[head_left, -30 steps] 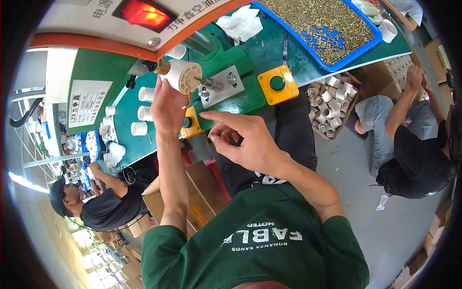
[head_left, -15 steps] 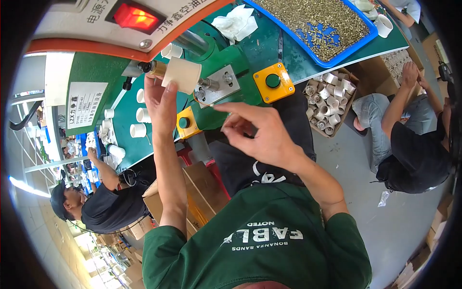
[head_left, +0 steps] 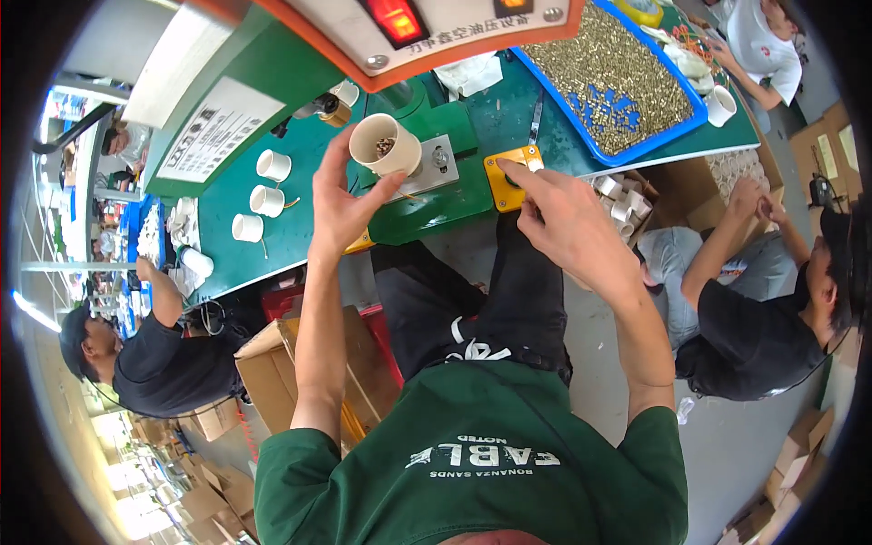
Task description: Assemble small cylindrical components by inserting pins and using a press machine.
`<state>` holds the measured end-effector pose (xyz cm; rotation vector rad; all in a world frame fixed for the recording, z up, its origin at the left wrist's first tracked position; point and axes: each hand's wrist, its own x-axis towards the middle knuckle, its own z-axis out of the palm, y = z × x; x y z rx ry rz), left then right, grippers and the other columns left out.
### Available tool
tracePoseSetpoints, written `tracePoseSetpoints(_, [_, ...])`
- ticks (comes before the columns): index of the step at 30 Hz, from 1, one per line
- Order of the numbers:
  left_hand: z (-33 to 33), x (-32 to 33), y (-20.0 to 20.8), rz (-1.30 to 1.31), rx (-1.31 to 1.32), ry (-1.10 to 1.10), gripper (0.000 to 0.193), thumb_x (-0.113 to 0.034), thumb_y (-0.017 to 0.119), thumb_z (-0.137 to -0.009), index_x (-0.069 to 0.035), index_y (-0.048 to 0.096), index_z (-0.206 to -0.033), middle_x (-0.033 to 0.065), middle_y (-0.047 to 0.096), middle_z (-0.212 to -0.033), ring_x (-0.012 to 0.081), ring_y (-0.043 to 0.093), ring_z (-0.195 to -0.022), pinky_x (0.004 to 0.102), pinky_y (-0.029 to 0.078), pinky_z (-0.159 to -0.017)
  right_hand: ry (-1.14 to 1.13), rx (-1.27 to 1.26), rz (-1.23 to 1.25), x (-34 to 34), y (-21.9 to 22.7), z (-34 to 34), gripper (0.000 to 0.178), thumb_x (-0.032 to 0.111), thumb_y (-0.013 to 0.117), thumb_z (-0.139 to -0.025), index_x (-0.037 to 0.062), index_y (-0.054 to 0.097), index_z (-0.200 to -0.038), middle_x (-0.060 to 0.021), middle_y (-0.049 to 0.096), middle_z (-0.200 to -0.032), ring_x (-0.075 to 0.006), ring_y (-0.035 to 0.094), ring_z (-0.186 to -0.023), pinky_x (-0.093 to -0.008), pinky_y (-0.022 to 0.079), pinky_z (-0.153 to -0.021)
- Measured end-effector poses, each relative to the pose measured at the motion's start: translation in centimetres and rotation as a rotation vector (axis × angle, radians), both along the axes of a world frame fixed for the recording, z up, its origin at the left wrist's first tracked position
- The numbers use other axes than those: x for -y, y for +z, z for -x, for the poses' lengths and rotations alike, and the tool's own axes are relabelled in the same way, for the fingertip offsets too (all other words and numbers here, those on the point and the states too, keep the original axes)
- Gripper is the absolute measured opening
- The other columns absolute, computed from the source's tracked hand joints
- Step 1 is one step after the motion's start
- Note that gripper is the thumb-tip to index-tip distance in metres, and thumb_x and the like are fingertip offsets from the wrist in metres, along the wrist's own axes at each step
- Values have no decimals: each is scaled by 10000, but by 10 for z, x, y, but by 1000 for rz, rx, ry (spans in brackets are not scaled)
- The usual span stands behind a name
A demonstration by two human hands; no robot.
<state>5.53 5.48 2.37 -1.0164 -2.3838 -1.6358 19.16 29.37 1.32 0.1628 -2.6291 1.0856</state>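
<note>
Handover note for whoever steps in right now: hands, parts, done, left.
Left hand: holds a white cup-shaped part, small metal pieces inside, over the grey metal fixture.
Right hand: fingertips on the yellow button box; nothing gripped.
Parts: three white cups on the green bench; blue tray of brass pieces at right.
Done: cup picked up.
Left: cup not yet on fixture.

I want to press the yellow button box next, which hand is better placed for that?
The right hand, likely. Its fingertips already lie on the yellow button box, while the left hand is busy holding the white cup-shaped part up by the green machine.
</note>
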Motion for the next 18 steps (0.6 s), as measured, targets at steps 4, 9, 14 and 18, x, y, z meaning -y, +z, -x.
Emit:
tracePoseSetpoints(4, [-18,15,-6,360,-467,264,516,-133,790,-710,-48,556,-1163,109,590,-1146,267,541,-1087,382,391,-954,56,97,-166,-4,0,2,436,11,561,-739,29,568,-1174,-202,583,-811,-385,574,-741,-460,464,-674])
tracePoseSetpoints(9, [-52,56,-56,410,-541,523,381,-88,780,-704,-51,607,-1041,114,593,-1079,300,554,-1049,401,416,-909,65,122,-155,-11,3,6,408,0,561,-736,-5,587,-1143,-224,588,-825,-389,581,-758,-453,462,-689])
tracePoseSetpoints(14, [-62,60,-67,273,-539,581,303,27,731,-710,-22,629,-991,124,639,-1029,317,599,-1031,395,479,-865,82,89,-199,-16,6,8,415,-11,571,-708,-16,609,-1122,-209,572,-809,-376,573,-719,-432,453,-664])
tracePoseSetpoints(18, [-57,61,-84,328,-667,569,292,-11,707,-737,-58,586,-999,68,641,-1058,265,586,-1078,469,402,-945,114,157,-194,-19,12,8,365,-4,577,-711,-27,628,-1072,-195,570,-765,-356,575,-703,-424,448,-645])
